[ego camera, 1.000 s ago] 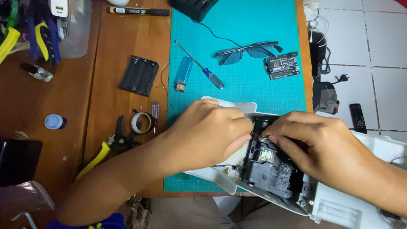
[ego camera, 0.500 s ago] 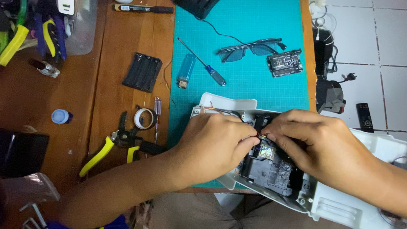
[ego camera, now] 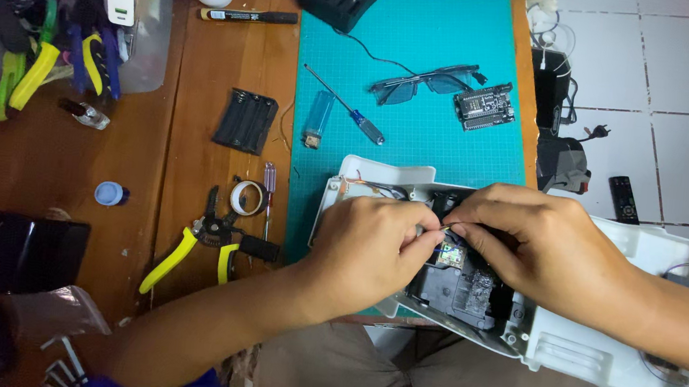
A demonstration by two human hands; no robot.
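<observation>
An opened white plastic device housing (ego camera: 599, 353) lies across the front edge of the teal cutting mat (ego camera: 426, 41), with black inner parts and a small circuit board (ego camera: 458, 284) exposed. My left hand (ego camera: 373, 251) rests over the housing's left half, its fingertips pinched on a thin wire at the middle. My right hand (ego camera: 537, 250) comes from the right and pinches the same small wire or part just opposite. The fingertips of both hands almost touch above the black internals. What exactly they pinch is too small to tell.
On the mat lie a blue screwdriver (ego camera: 352, 114), a lighter (ego camera: 315, 119), glasses (ego camera: 422, 83) and a microcontroller board (ego camera: 483, 106). Yellow-handled pliers (ego camera: 197, 242), a tape roll (ego camera: 248, 198), a black battery holder (ego camera: 245, 121) and a tool tub (ego camera: 65, 32) sit on the wooden table at left.
The view has shifted slightly. Both hands stay on the housing; my left fingertips have moved a little right to meet the right hand's fingertips.
</observation>
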